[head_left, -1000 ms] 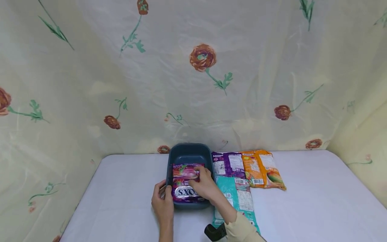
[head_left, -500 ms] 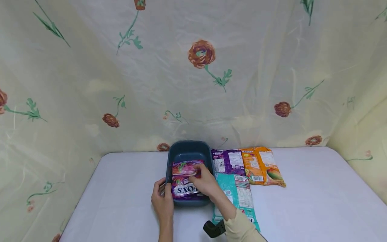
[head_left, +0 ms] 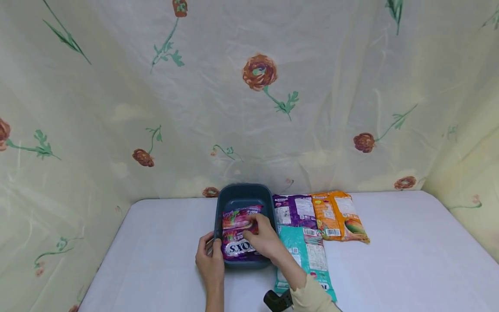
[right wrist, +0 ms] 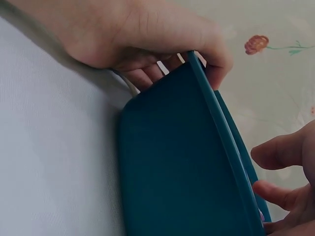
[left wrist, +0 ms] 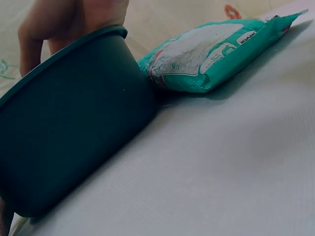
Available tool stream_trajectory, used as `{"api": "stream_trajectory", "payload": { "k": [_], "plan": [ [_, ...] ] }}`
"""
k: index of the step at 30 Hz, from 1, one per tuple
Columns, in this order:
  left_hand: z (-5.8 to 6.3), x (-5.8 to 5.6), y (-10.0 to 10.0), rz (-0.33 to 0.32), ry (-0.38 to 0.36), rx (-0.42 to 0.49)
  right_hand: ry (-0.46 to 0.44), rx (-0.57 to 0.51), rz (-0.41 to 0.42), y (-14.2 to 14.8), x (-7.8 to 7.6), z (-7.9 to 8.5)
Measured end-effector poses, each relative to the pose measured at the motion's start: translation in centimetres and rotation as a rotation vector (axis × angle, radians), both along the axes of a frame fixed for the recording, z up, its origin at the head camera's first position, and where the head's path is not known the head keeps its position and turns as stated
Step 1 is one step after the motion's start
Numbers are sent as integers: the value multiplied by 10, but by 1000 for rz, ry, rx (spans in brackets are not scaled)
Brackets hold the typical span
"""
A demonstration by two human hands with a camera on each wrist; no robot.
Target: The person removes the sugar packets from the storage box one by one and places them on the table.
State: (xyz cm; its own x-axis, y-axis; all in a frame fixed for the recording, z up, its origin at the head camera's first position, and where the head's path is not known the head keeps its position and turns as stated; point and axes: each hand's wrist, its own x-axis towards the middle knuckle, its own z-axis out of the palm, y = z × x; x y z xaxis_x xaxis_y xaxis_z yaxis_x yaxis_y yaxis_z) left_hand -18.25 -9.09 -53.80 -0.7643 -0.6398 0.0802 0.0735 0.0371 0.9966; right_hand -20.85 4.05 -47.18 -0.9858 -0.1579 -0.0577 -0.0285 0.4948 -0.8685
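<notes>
A dark blue plastic tub (head_left: 238,199) stands on the white-covered table, with a purple and pink candy bag (head_left: 235,247) lying inside. My left hand (head_left: 210,260) grips the tub's near left rim; in the right wrist view its thumb hooks over the edge while the other fingers lie against the outer wall (right wrist: 172,157). My right hand (head_left: 265,238) reaches in from the right and pinches the candy bag near its middle, thumb and index finger on the wrapper. The exact contact is partly hidden. The left wrist view shows the right hand (left wrist: 74,24) above the tub's rim.
To the tub's right lie a purple packet (head_left: 298,212) and an orange packet (head_left: 339,216). A teal packet (head_left: 308,255) lies nearer, partly under my right forearm. A flowered curtain (head_left: 312,108) hangs behind the table (head_left: 163,242).
The candy bag has turned slightly inside the tub, its right end tilting up and away. My right fingers have shifted slightly left with it. The left hand keeps its grip on the rim.
</notes>
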Motion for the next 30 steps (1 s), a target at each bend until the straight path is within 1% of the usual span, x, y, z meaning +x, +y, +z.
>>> {"api": "stream_trajectory", "payload": {
  "k": [3, 7, 10, 15, 20, 24, 30],
  "plan": [
    [1, -1, -1, -8, 11, -2, 21, -3, 14, 1, -1, 1],
    [3, 1, -2, -1, 16, 3, 60, 2, 40, 1, 0, 1],
    [4, 3, -1, 5, 8, 9, 112, 17, 56, 2, 2, 1],
    [3, 3, -1, 4, 11, 0, 212, 95, 95, 4, 6, 4],
    [2, 2, -1, 7, 1, -11, 263, 159, 138, 5, 8, 2],
    [-1, 2, -2, 20, -5, -27, 296, 172, 109, 3, 7, -4],
    [-3, 2, 0, 11, 4, -23, 315, 61, -1, 1, 5, -8]
  ]
}}
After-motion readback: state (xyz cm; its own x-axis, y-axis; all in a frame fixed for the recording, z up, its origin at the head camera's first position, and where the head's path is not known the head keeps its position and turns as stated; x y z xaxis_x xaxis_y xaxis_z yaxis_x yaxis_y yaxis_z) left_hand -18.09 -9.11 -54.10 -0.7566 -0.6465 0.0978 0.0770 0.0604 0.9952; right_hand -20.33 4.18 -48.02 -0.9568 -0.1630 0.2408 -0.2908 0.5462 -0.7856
